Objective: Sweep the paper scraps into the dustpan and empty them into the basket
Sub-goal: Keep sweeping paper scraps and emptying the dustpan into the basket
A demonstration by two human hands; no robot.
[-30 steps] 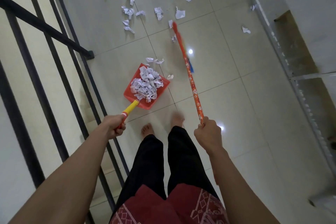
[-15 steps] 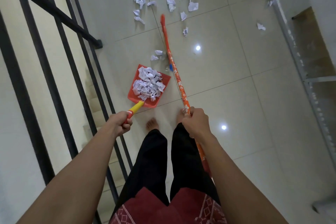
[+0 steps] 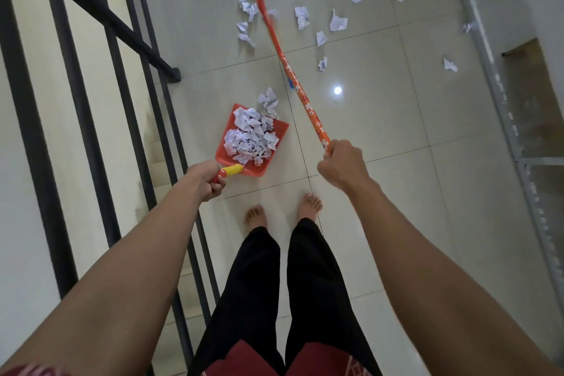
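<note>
Your left hand (image 3: pixel 207 178) grips the dustpan (image 3: pixel 253 140), already heaped with scraps, on the floor (image 3: pixel 396 131). Your right hand (image 3: pixel 340 162) clasps the broom (image 3: pixel 294 79), reaching toward loose paper scraps (image 3: pixel 302 17). Next, draw them back into the pan.

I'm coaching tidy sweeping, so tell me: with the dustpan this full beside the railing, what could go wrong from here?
1. The dustpan is heaped with paper scraps; pushing more in with the broom may spill some over its rim.
2. It sits close to the railing beside the stairs, so a tilt by the left hand could drop scraps down there.
3. No basket is in view; carrying so full a load risks losing scraps.
</note>
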